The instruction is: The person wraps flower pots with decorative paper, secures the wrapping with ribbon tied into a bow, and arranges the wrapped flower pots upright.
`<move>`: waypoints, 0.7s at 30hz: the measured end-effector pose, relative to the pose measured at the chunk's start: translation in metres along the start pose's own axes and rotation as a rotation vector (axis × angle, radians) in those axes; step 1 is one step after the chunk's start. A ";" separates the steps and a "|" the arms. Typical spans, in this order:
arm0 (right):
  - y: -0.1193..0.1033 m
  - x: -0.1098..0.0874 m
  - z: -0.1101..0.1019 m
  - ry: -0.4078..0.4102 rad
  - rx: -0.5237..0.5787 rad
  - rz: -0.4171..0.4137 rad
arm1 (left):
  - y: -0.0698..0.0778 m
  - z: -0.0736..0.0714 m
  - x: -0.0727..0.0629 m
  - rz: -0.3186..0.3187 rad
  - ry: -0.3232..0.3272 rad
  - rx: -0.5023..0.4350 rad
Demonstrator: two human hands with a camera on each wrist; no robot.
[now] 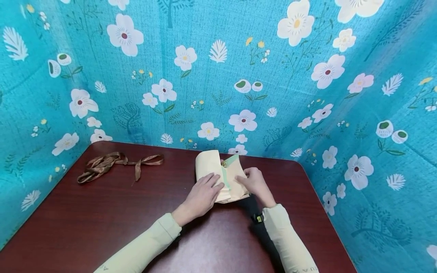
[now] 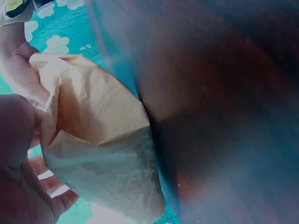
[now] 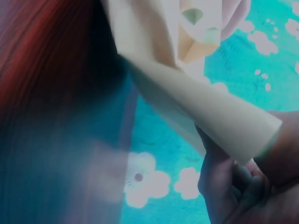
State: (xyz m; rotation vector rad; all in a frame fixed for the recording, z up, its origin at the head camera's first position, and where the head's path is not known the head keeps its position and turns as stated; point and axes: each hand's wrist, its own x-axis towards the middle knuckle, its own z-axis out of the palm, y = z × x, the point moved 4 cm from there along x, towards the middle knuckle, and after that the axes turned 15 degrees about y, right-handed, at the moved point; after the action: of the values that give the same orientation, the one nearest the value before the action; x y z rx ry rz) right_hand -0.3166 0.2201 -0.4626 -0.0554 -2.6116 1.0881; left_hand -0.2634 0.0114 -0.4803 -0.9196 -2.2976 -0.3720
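Note:
A cream sheet of wrapping paper with green edging [image 1: 209, 163] is folded into a bundle near the table's far edge. In its gap shows a small gold-coloured bit [image 1: 224, 164] of something, too small to identify. My left hand [image 1: 203, 191] rests on the left fold with its fingers laid out flat. At the right side, my right hand [image 1: 256, 182] pinches the flap of the paper. The right wrist view has that hand [image 3: 233, 186] with curled fingers at the paper's rolled edge [image 3: 224, 121]. Creased paper [image 2: 93, 102] appears beside the left hand [image 2: 23, 172] in the left wrist view.
A brown ribbon [image 1: 106, 163], loosely coiled with a looped end, lies at the table's back left. The dark red wooden table [image 1: 153, 216] meets a blue flowered cloth [image 1: 191, 94] at the back and sides.

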 end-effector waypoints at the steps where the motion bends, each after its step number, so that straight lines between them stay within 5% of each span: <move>1: -0.003 0.000 0.000 0.009 0.003 -0.008 | 0.000 -0.001 0.000 -0.003 0.005 -0.004; 21: -0.065 -0.002 0.016 0.032 0.021 -0.240 | 0.000 -0.004 -0.011 -0.040 0.090 -0.046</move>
State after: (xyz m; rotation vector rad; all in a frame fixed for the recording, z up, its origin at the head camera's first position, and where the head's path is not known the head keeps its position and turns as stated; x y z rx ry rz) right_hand -0.3144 0.1632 -0.4283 0.2367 -2.4989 1.0198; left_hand -0.2555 0.0036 -0.4841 -0.8635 -2.2361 -0.4759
